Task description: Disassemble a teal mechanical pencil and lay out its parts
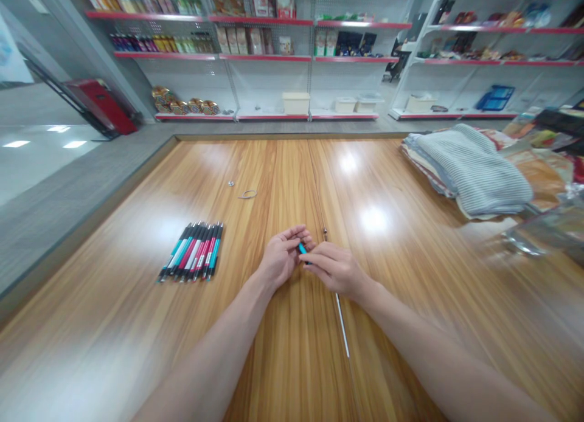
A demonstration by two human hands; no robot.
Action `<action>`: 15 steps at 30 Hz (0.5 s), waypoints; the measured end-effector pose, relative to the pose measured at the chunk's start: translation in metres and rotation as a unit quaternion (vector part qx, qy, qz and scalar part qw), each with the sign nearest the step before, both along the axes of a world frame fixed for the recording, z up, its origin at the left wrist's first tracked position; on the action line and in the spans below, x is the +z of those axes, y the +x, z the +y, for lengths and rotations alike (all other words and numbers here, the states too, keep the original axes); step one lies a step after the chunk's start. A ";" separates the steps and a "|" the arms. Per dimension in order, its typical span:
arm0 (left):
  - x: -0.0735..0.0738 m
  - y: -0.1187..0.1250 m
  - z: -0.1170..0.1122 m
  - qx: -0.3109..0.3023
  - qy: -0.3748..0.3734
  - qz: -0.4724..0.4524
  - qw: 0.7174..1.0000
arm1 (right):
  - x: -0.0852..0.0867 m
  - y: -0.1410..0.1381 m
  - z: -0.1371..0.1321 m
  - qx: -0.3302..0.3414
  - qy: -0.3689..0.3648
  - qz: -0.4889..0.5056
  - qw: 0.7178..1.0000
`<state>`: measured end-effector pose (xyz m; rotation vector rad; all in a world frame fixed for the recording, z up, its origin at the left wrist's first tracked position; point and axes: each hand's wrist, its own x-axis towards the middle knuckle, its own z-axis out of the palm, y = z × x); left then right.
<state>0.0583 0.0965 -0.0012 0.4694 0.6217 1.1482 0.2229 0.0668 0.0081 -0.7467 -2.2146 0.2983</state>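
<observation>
A teal pen piece (302,249) with a dark end sits between my two hands above the middle of the table. My left hand (283,256) has its thumb and fingers closed around it, palm turned inward. My right hand (335,266) pinches its near end with thumb and forefinger. Fingers hide much of the piece. Under and in front of my right hand a thin white pen refill (342,326) lies lengthwise on the wood. A small shiny metal bit (325,231) rests just beyond that hand. To the left, several click pens (191,252) in teal, red, white and pink lie side by side.
The wooden table (137,325) has a seam near its middle. A thin looped cord (248,194) and a small metal piece (231,183) lie toward its far side. Folded cloths (474,169) and a clear container (547,230) are at right. Stocked shelves (264,58) stand behind.
</observation>
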 end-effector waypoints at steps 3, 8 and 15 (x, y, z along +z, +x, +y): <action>0.000 0.001 -0.004 -0.077 0.019 0.036 0.996 | -0.002 0.006 0.005 -0.091 -0.053 0.131 0.986; -0.003 0.005 -0.011 -0.179 0.096 0.091 0.975 | -0.010 0.016 0.016 -0.215 -0.167 0.266 0.925; -0.007 0.005 -0.011 -0.157 0.090 0.109 0.977 | -0.014 0.022 0.029 -0.236 -0.228 0.401 0.855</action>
